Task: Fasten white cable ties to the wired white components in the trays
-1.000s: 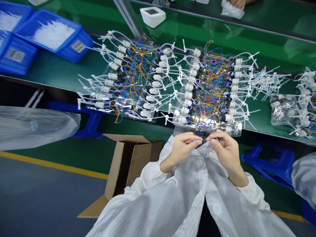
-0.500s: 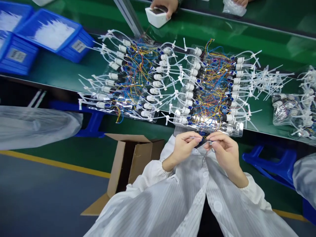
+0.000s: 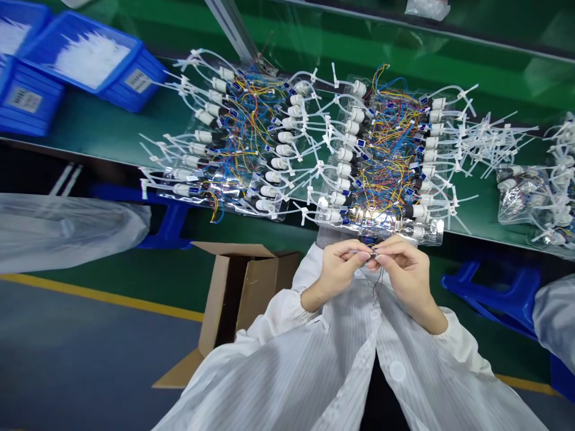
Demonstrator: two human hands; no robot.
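My left hand (image 3: 339, 269) and my right hand (image 3: 406, 272) meet fingertip to fingertip in front of my chest, just below the bench edge. Both are pinched on thin wires (image 3: 378, 281), whose dark ends dangle below the fingers; the small part between the fingertips is mostly hidden. Just beyond the hands, several white-capped parts with tangled coloured wires (image 3: 390, 149) lie in rows on clear plastic bags. A similar group of wired parts (image 3: 251, 120) lies to its left. White cable ties stick out from both groups.
Blue bins (image 3: 130, 78) of white ties stand at the back left. Loose cable ties (image 3: 489, 143) and a bagged bundle (image 3: 523, 194) lie on the right of the green bench (image 3: 103, 134). An open cardboard box (image 3: 256, 293) and blue stools (image 3: 498, 293) are below.
My fingertips have drawn closer together around the wires, and my right hand has shifted slightly left. Another person's hand and the white box at the top have left the view.
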